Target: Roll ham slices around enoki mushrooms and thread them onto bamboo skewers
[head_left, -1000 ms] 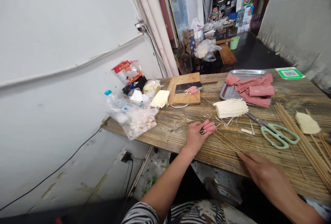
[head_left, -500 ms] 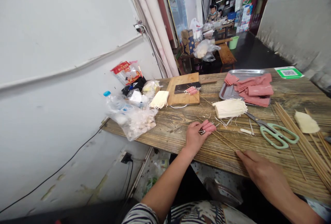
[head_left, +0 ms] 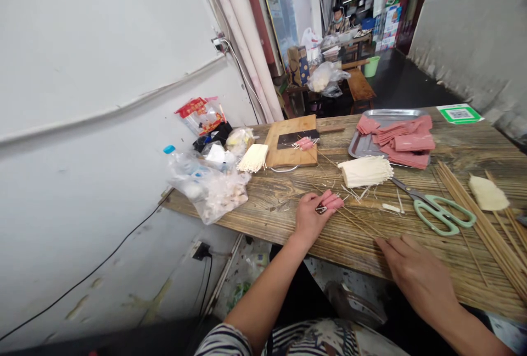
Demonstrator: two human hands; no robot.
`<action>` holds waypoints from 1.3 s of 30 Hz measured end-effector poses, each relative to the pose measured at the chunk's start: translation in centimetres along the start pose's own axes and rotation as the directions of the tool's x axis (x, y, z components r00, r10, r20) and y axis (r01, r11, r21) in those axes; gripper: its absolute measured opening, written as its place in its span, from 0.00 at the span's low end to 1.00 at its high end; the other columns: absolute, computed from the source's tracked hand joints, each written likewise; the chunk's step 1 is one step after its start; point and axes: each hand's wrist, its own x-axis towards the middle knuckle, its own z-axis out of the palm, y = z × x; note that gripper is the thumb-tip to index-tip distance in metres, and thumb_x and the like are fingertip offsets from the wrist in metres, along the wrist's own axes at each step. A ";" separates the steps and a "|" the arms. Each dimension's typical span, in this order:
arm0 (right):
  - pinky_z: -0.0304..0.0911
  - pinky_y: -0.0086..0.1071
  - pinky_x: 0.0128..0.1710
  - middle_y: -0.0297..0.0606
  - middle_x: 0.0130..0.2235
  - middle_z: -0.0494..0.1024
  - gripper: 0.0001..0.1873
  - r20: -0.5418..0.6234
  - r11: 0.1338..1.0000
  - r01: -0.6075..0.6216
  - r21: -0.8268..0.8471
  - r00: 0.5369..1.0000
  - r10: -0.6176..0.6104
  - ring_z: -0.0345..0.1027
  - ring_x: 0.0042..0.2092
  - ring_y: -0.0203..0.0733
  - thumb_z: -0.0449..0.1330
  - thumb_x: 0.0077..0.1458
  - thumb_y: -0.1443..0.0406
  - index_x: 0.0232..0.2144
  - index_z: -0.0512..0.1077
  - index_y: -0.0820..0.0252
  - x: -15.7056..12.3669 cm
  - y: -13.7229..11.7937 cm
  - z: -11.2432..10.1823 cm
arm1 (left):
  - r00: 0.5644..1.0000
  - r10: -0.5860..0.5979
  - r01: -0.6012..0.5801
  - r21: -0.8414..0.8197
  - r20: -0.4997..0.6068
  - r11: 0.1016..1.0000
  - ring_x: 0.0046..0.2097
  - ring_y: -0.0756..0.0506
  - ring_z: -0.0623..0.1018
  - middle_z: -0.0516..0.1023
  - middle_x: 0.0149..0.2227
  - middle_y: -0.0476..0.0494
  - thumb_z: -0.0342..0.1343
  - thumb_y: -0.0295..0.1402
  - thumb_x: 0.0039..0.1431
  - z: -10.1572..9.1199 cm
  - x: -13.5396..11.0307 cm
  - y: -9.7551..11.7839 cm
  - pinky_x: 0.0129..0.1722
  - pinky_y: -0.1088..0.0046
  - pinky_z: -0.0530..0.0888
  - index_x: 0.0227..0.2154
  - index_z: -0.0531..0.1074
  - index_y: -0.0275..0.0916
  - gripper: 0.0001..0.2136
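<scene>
My left hand (head_left: 312, 217) lies on the wooden table (head_left: 267, 202) with its fingers pressed over a few small pink meat rolls (head_left: 331, 201). A thin bamboo skewer (head_left: 357, 225) runs from the rolls towards my right hand (head_left: 415, 275). That hand rests near the table's front edge, and its fingertips are closed at the skewer's end. A white bundle of enoki mushrooms (head_left: 364, 171) lies just beyond the rolls.
Green-handled scissors (head_left: 436, 210) and loose skewers (head_left: 481, 224) lie to the right. A steel tray (head_left: 362, 147) holds pink meat slices (head_left: 401, 139). A cutting board (head_left: 291, 142), plastic bags (head_left: 214, 188) and a bottle sit at the left by the wall. A person sits far back.
My right hand has crept slightly left and forward along the skewer. My left hand stays on the rolls.
</scene>
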 end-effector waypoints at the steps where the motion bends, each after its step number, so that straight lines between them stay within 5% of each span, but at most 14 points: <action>1: 0.62 0.36 0.32 0.42 0.30 0.71 0.13 0.003 1.000 0.005 0.008 1.000 -0.005 0.62 0.34 0.44 0.49 0.55 0.74 0.40 0.71 0.66 0.1 0.0 0.0 | 1.000 0.001 -0.001 -0.001 0.002 1.000 0.39 0.46 0.76 0.75 0.36 0.43 0.68 0.29 0.46 0.0 0.0 0.0 0.43 0.65 0.76 0.37 0.78 0.37 0.13; 39: 0.63 0.34 0.35 0.41 0.31 0.69 0.12 0.045 0.991 0.003 0.135 0.999 -0.009 0.61 0.36 0.43 0.52 0.55 0.77 0.40 0.72 0.72 2.2 -0.5 2.1 | 1.000 -0.008 0.008 -0.025 0.002 1.000 0.37 0.47 0.75 0.75 0.35 0.45 0.68 0.30 0.46 0.1 0.1 -0.2 0.42 0.68 0.75 0.43 0.79 0.39 0.18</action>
